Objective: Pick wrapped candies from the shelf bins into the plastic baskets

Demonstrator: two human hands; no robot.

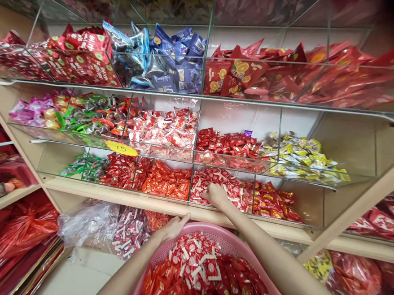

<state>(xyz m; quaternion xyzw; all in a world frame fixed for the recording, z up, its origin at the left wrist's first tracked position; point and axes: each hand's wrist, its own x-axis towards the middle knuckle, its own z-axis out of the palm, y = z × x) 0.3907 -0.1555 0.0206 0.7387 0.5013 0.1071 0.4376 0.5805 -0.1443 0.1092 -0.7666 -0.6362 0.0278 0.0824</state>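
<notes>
Above the pink basket (230, 239), the left hand (174, 227) is gripping its rim while the right hand (215, 193) is lying flat, fingers apart, on red-and-white candies (230, 185).

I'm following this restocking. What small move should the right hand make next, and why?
Probably draw back to the basket for more sweets: the right hand lies flat in the bin of matching red-and-white packets, apparently empty, while the left hand steadies the basket's rim.

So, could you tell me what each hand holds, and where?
The left hand grips the pink basket by its far rim. The right hand rests on sweets; any grasp is hidden.
</notes>
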